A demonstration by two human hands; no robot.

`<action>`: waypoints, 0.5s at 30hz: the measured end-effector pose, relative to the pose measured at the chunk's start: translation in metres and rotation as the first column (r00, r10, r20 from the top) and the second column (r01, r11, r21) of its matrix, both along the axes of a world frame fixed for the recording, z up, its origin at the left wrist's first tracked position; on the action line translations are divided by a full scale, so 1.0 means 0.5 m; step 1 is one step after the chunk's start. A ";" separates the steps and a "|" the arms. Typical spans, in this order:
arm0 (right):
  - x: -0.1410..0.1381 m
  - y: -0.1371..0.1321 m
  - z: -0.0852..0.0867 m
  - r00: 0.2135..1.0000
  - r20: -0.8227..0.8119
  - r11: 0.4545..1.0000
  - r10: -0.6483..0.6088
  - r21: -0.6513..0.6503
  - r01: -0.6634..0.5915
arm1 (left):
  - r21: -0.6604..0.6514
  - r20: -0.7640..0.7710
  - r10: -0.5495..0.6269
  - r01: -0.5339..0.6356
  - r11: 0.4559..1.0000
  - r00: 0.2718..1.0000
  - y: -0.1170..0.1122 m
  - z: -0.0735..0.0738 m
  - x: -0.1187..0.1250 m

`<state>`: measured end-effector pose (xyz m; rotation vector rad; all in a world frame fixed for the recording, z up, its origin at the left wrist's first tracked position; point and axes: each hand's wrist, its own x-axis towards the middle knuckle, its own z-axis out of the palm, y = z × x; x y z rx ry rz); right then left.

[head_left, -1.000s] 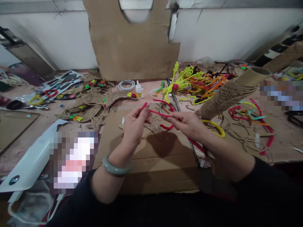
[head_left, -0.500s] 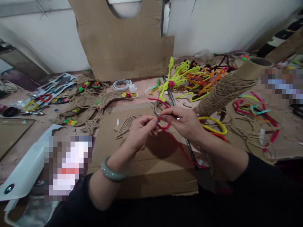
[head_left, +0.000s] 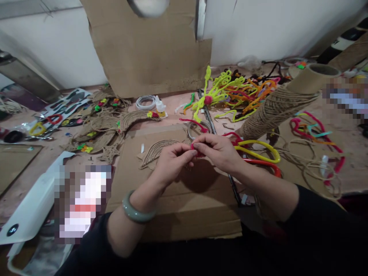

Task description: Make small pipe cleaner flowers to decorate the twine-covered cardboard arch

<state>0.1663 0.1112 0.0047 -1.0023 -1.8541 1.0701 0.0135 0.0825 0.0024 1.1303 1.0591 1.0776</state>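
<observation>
A red pipe cleaner [head_left: 198, 124] is pinched between both my hands above the cardboard sheet [head_left: 172, 211]. My left hand [head_left: 176, 160] grips it between thumb and forefinger, with the fingers curled. Facing it, my right hand [head_left: 217, 151] pinches the same strand, the two sets of fingertips almost touching. Red shows between the fingertips and beyond them; the fingers hide the rest. Behind my left hand lies a rainbow-shaped piece of twine [head_left: 158, 151] on the cardboard. A clear ring [head_left: 192, 130], perhaps a tape roll, sits just past my fingertips.
A twine-wound cone [head_left: 276, 109] stands at right, near yellow-handled scissors [head_left: 263, 146]. Colourful pipe cleaners [head_left: 244, 92] are heaped behind. Finished twine pieces [head_left: 100, 126] pile up at left, with a small glue bottle [head_left: 161, 107] beyond. A phone [head_left: 83, 203] lies front left.
The long red tail that hung below my right hand has swung up and away, out of its earlier place. My fingertips have closed in on the small red loop. The view has shifted slightly.
</observation>
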 end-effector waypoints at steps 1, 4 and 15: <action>-0.001 -0.001 0.000 1.000 0.001 1.000 0.008 0.007 -0.008 | 0.022 -0.032 0.031 -0.031 0.999 0.999 0.000 0.000 0.000; -0.001 -0.005 -0.003 1.000 0.004 0.999 0.026 0.021 -0.026 | 0.102 -0.109 0.119 -0.108 0.989 0.987 0.000 -0.002 -0.001; -0.003 -0.006 -0.006 0.991 -0.063 0.992 0.117 -0.042 -0.120 | 0.222 -0.094 0.270 -0.245 0.944 0.958 0.001 -0.017 -0.011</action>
